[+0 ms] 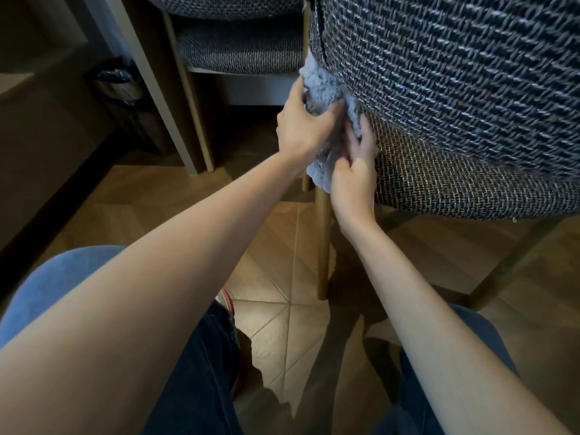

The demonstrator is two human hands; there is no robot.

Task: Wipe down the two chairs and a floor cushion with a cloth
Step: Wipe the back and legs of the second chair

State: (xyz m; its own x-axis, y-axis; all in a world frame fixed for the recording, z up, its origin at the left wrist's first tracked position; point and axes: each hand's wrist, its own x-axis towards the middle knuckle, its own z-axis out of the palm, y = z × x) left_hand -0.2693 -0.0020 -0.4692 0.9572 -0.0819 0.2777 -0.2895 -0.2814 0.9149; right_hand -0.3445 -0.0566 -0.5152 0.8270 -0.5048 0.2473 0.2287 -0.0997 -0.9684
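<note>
forearms (150, 312), left hand (303, 128), right hand (354, 180) round cloth (323, 86) at chair (455, 89)

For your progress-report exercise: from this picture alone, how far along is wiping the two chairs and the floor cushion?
Done: nothing can be called finished from this view. In hand: left hand and right hand both grip the blue cloth against the near chair's edge. Left: the far chair, with no hand on it; no floor cushion is in view.
</note>
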